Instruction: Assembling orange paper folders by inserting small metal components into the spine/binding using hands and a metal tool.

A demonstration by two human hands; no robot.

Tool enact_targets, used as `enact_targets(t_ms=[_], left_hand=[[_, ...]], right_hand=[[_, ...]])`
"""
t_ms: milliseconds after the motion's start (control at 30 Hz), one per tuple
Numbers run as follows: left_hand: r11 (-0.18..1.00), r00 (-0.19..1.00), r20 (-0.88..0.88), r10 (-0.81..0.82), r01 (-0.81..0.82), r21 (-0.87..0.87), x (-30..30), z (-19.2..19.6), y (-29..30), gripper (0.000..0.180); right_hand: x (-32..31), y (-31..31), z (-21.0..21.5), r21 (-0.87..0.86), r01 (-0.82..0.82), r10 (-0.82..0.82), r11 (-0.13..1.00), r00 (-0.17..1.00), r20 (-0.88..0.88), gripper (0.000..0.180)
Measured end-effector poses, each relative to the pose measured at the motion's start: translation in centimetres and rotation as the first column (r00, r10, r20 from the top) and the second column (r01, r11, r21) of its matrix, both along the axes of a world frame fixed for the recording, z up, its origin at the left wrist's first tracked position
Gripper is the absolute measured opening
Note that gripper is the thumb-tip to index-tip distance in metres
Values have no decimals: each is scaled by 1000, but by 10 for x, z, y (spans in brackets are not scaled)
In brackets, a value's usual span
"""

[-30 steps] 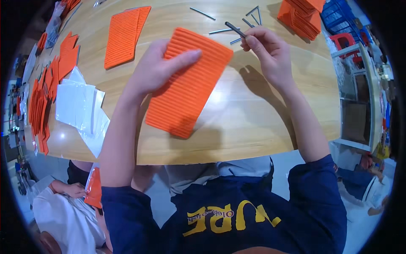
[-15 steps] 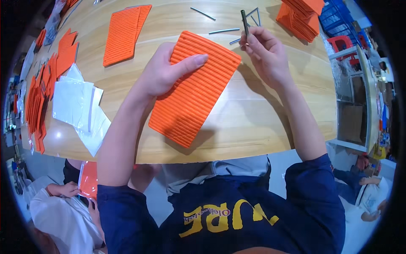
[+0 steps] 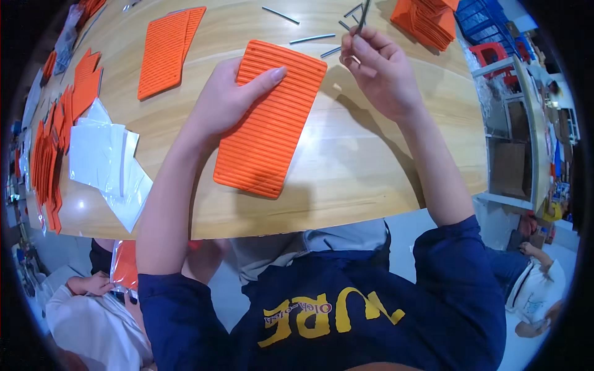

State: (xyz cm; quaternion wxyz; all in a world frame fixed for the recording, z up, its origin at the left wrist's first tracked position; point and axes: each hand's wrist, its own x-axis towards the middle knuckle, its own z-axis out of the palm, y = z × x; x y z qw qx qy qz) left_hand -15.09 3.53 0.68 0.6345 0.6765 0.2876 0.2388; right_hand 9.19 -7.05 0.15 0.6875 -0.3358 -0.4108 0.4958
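The orange board (image 3: 270, 123) is in front of us, over the table (image 3: 371, 179), and we see the left hand (image 3: 226, 99) clamped on its left side. The thumb lies flat on top, and the other fingers are hidden underneath. We cannot tell if the board touches the table. The right hand (image 3: 383, 74) is up and to the right, apart from the left one. Its thumb and fingertips are pinched tight on a thin dark stick (image 3: 364, 18), and the other fingers curl in.

We see that the board is flat and long, with round corners and many bumpy lines across it. Small dots sit near its corners. The stick is straight and smooth, and its top reaches the edge of our view. More thin, shiny sticks (image 3: 312, 38) lie on the wooden table. Shiny white bags (image 3: 96, 151) lie on the left.

Half a second ago, we saw the stick standing almost straight up; now its top leans right. The board was turned more to the side then, and its top corner was closer to the right hand.
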Motion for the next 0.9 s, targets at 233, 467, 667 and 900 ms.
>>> enact_targets(t_ms=[233, 467, 667, 900], left_hand=[[1000, 1000, 13, -8, 8, -29, 0, 0, 0, 31], [998, 999, 18, -43, 44, -48, -1, -2, 0, 30], [999, 998, -48, -37, 39, 22, -1, 0, 2, 30], [999, 997, 70, -11, 13, -32, 3, 1, -4, 26]], right_hand=[[-16, 1, 19, -110, 146, -156, 983, 983, -94, 39], [-21, 7, 17, -101, 113, -141, 989, 931, -338, 36], [4, 0, 1, -65, -95, 74, 993, 960, -270, 17], [-10, -2, 12, -71, 172, -150, 983, 959, 242, 19]])
